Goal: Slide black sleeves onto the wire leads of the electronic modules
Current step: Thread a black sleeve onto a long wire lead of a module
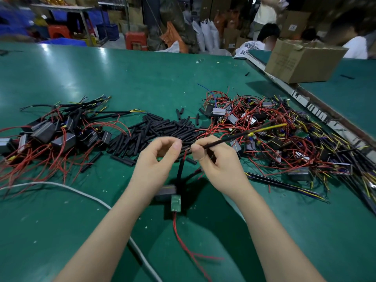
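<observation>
My right hand pinches the sleeved lead, long axis rising far-right; my left hand, fingers curled, pinch contents unclear, sits just left.

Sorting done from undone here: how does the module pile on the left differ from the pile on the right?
The left pile has leads already in black sleeves, fanned toward the far side; the right pile shows mostly bare red and yellow wires. The left pile is smaller and looser; the right pile is bigger and tangled. Both lie on the green table.

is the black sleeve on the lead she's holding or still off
On. The black sleeve covers the lead from the right hand outward, with the yellow wire tip poking out its far end.
</observation>
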